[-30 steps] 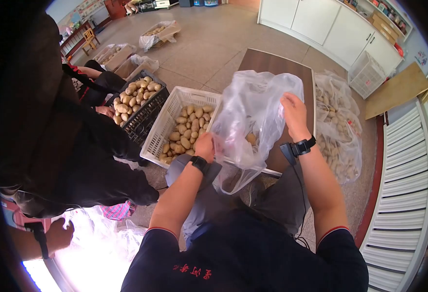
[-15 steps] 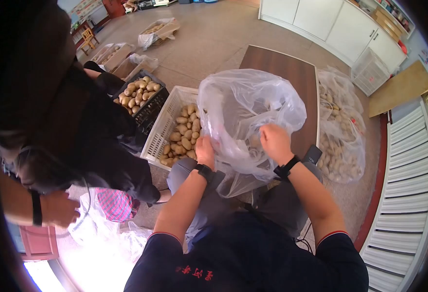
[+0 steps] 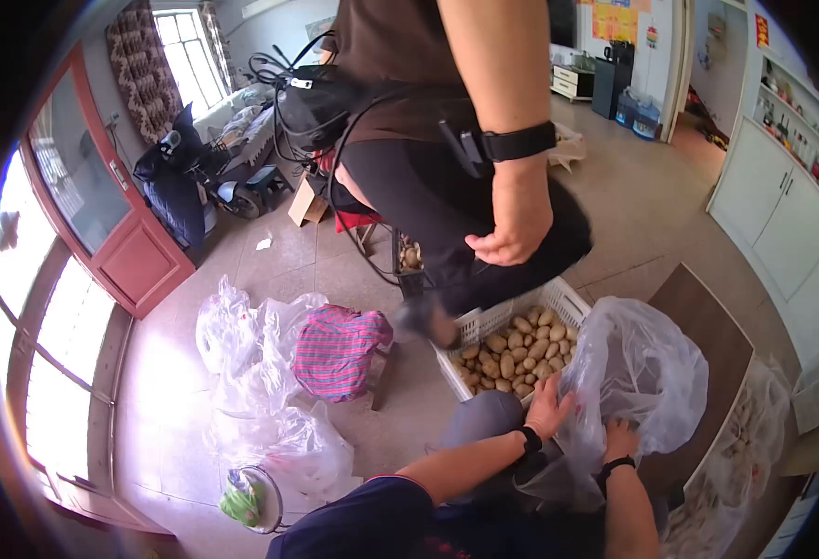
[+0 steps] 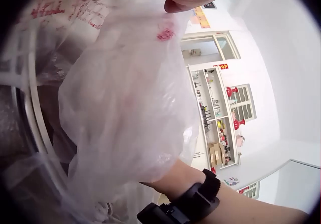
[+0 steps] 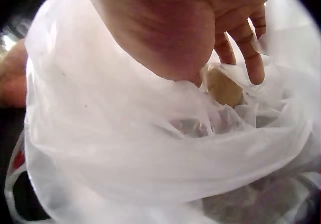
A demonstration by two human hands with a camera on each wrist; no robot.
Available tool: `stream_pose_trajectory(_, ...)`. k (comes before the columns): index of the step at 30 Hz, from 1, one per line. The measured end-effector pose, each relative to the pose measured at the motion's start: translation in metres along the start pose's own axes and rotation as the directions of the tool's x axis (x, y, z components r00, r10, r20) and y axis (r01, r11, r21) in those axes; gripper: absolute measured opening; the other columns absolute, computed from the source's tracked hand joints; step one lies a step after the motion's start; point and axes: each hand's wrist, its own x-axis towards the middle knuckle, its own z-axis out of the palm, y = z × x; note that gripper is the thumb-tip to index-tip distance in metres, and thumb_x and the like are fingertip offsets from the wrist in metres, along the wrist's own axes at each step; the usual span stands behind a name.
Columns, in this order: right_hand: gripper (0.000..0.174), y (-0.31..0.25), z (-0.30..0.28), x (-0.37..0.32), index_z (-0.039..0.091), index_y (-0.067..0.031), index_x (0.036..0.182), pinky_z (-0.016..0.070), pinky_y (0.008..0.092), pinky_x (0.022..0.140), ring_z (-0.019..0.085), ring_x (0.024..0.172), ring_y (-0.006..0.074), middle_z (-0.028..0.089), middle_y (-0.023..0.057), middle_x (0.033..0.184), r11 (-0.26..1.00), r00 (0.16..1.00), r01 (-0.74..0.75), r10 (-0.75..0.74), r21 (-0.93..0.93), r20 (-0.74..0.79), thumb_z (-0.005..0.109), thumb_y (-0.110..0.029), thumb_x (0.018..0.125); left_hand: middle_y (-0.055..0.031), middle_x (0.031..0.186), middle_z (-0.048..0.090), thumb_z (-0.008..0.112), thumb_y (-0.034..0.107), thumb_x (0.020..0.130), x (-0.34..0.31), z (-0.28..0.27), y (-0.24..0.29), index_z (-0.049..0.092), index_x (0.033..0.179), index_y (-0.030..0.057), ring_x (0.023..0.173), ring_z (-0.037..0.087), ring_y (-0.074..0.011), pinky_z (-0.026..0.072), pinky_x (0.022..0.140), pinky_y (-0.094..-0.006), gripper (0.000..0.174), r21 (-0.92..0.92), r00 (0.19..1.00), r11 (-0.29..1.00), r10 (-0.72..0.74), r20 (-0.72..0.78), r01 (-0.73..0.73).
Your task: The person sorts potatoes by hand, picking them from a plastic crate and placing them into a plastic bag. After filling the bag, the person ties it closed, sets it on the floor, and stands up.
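The right hand (image 3: 619,438) has dropped into the bag (image 3: 647,368) by the crate (image 3: 480,322), fingers curled round a potato (image 5: 223,86); the left hand (image 3: 547,407) pinches the bag, whose red print (image 4: 165,34) is blurry.

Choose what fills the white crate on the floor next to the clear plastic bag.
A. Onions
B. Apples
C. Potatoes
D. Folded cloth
C: in the head view the white crate beside the plastic bag is filled with tan, oval potatoes.
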Motion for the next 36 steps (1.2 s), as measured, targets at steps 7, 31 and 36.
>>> stream_pose_trajectory(7, 0.028, 0.007, -0.007, -0.011, 0.059, -0.0104, 0.108, 0.0492, 0.0456, 0.079, 0.063, 0.084, 0.0371, 0.057, 0.0171, 0.102, 0.989, 0.997, -0.070, 0.065, 0.133, 0.045, 0.061, -0.012, 0.081, -0.0251, 0.138, 0.040, 0.061, 0.031, 0.088, -0.002, -0.006, 0.005, 0.041, 0.137, -0.0011, 0.126, 0.043, -0.0408, 0.0372, 0.105, -0.0428, 0.062, 0.054, 1.000, 0.999, 0.005, 0.004, -0.005)
stream_pose_trajectory(31, 0.028, 0.019, -0.119, -0.043, 0.059, 0.0049, 0.109, 0.0473, 0.0290, 0.083, 0.060, 0.091, 0.0159, 0.065, 0.0088, 0.101, -0.148, 0.916, -0.161, 0.345, 0.976, 0.203, 0.061, -0.017, 0.093, -0.0162, 0.123, 0.049, 0.067, 0.011, 0.082, -0.029, 0.003, 0.091, 0.048, 0.129, 0.0046, 0.085, 0.060, -0.0322, 0.0508, 0.080, -0.0385, 0.051, -0.146, 0.835, 0.957, 0.291, 0.468, -0.251)
stream_pose_trajectory(36, 0.029, -0.005, -0.126, -0.043, 0.063, 0.0050, 0.102, 0.0459, 0.0290, 0.083, 0.059, 0.090, 0.0146, 0.066, 0.0083, 0.098, -0.129, 0.970, -0.140, 0.183, 0.982, 0.163, 0.062, -0.023, 0.094, -0.0155, 0.113, 0.060, 0.071, 0.014, 0.081, -0.032, 0.024, 0.069, 0.052, 0.129, 0.0053, 0.094, 0.062, -0.0290, 0.0506, 0.083, -0.0358, 0.052, -0.237, 0.764, 0.887, 0.461, 0.451, -0.396)
